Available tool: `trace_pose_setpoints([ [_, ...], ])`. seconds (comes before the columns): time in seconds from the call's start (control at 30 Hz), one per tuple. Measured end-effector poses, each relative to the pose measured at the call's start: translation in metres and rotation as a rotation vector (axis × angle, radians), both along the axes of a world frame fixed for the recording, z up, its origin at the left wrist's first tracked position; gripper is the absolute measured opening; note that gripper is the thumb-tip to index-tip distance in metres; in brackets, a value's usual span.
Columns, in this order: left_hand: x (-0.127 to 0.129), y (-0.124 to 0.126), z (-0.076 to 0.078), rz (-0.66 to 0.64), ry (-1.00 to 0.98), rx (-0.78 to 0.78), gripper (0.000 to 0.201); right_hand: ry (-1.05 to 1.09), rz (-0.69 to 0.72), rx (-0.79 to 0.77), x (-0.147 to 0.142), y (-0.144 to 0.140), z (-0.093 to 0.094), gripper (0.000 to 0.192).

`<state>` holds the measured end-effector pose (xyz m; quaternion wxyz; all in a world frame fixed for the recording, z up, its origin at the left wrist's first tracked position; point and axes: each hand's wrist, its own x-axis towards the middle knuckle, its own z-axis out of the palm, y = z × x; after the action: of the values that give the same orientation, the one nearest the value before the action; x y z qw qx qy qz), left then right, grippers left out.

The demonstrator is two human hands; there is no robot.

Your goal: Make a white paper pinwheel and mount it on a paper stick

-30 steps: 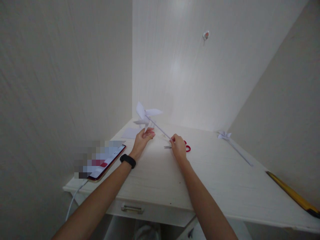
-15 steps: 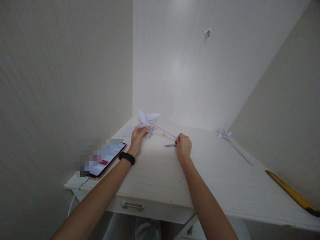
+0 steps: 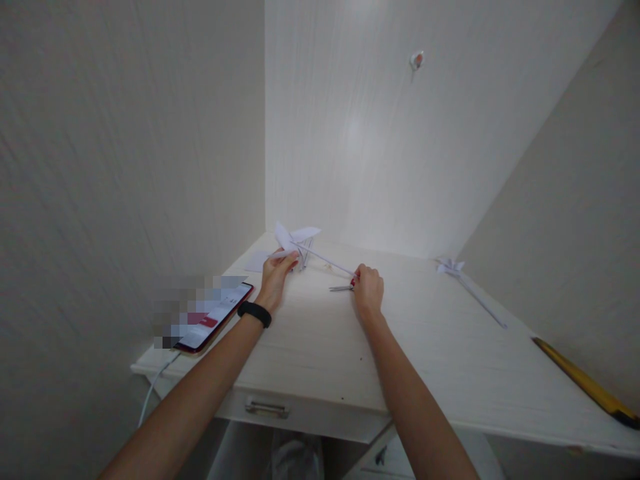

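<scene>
A white paper pinwheel (image 3: 303, 235) with a thin rolled-paper stick (image 3: 327, 259) is held above the desk between both hands. Its folded blades are pinched by the fingers of my left hand (image 3: 277, 270), which wears a black band on the wrist. My right hand (image 3: 369, 287) is closed round the stick's lower end, at the right. Scissors (image 3: 341, 289) with red handles lie by that hand, their blades pointing left; the handles are mostly covered by it, and I cannot tell whether it touches them.
A phone (image 3: 215, 323) with a white cable (image 3: 150, 393) lies at the desk's left. Behind my left hand is a white paper sheet (image 3: 255, 261). Another paper pinwheel (image 3: 470, 290) lies at right, near a yellow-and-black tool (image 3: 583, 380). Walls enclose the white desk (image 3: 310, 353).
The pinwheel's blades have turned or tilted slightly to the left. Both hands keep their hold and have barely moved; the whole view has shifted a little.
</scene>
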<state>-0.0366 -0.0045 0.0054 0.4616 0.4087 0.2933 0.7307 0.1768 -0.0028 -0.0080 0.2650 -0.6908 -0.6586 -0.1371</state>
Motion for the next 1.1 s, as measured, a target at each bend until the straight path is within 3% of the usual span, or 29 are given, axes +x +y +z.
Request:
trace_pose_setpoints([
  [0.37,0.0007,-0.002,0.0031,0.005,-0.003,0.078,0.03,-0.003,-0.049,-0.03,-0.001,0.0005,0.0021,0.014],
  [0.67,-0.001,-0.0019,0.0051,0.081,-0.111,0.038,0.025,-0.005,-0.071,-0.021,-0.001,-0.0001,0.0021,0.015],
  [1.1,-0.0039,0.0002,0.0021,0.092,-0.097,0.063,0.03,-0.014,-0.093,0.005,0.001,0.0022,-0.0019,0.013],
])
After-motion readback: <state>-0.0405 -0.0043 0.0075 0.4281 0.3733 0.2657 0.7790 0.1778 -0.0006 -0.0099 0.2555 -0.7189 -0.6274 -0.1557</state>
